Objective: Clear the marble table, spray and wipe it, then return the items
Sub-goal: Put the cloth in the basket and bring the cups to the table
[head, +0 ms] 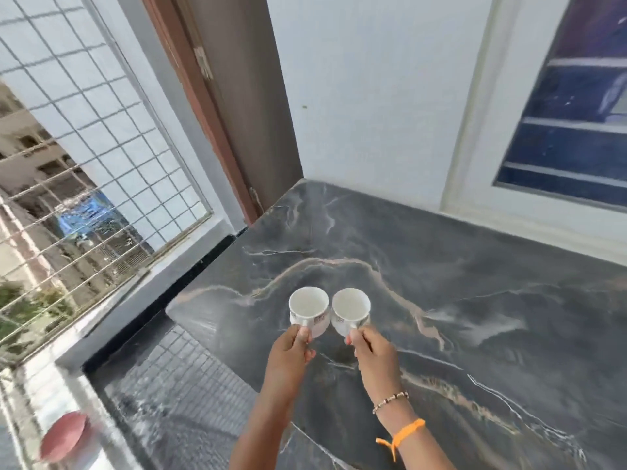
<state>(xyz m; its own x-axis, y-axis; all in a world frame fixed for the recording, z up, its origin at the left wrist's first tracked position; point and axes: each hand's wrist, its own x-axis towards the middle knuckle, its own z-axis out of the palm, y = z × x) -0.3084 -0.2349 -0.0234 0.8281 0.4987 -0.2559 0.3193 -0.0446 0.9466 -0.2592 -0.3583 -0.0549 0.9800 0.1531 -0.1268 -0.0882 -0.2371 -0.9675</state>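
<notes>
Two small white cups with a patterned band sit side by side over the dark veined marble table (458, 300). My left hand (291, 351) pinches the handle of the left cup (308, 308). My right hand (371, 351) pinches the handle of the right cup (350, 308). Both cups look empty and upright, and their rims almost touch. Whether they rest on the marble or hover just above it, I cannot tell.
A white wall and a framed window (570, 123) border the table's far side. A brown door frame (210, 106) stands at the back left corner. A metal grille (84, 164) runs along the left. A reddish round object (64, 435) lies low at the left.
</notes>
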